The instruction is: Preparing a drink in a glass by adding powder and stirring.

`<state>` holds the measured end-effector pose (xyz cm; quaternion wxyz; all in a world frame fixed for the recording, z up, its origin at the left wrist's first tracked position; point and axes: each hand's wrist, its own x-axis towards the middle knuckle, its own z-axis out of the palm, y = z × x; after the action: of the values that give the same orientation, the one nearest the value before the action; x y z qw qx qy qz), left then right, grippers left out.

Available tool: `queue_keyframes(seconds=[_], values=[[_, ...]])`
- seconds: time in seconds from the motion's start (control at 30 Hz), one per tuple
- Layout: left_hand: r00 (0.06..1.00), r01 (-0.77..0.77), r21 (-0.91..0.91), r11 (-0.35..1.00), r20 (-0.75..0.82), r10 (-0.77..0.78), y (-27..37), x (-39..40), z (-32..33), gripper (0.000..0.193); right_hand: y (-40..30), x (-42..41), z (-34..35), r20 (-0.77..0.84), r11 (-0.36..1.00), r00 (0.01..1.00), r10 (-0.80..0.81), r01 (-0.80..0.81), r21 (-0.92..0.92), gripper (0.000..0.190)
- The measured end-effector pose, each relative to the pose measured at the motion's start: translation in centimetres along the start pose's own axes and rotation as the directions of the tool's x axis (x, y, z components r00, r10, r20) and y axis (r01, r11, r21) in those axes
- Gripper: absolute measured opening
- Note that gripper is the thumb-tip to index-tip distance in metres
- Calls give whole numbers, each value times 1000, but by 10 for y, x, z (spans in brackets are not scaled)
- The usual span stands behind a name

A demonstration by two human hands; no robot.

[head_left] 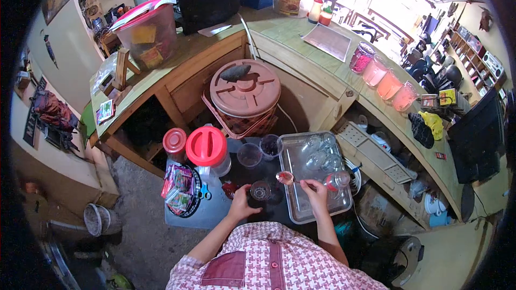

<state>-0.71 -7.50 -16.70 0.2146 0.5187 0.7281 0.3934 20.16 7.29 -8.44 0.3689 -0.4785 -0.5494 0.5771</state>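
Note:
My right hand [316, 197] grips the handle of a metal spoon [285, 177]. Some reddish stuff lies in the bowl of the spoon, which is over the left edge of a clear rectangular tray [296, 215]. My left hand [242, 204], thumb and fingers apart, curves around the left side of a small drinking glass [261, 190]; whether it touches the glass is unclear. Left of that glass is a small dark red item [229, 189], partly behind my fingers. Several clear glasses [322, 153] lie in the tray, along with a red-marked glass jar [338, 181].
A red-lidded pitcher [207, 147], a red-lidded container [175, 141] and two plastic cups [249, 155] stand behind my hands. Scissors [205, 191] lie beside a basket of sachets [180, 189]. Farther back is a lidded cooler [245, 88]. Filled pink and orange glasses [389, 84] line the counter [298, 52].

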Motion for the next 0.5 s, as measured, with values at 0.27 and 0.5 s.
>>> queue_keyframes(seconds=[0.27, 0.5], values=[[994, -45, 0, 999, -103, 45, -2, 23, 20, 74, 6, -10, 6, 45, 1000, 999, -23, 24, -19, 17], [959, -37, -403, 915, -272, -81, 60, 21, -18, 68, -11, -44, -9, 29, 993, 1000, -1, 5, -116, 13]])
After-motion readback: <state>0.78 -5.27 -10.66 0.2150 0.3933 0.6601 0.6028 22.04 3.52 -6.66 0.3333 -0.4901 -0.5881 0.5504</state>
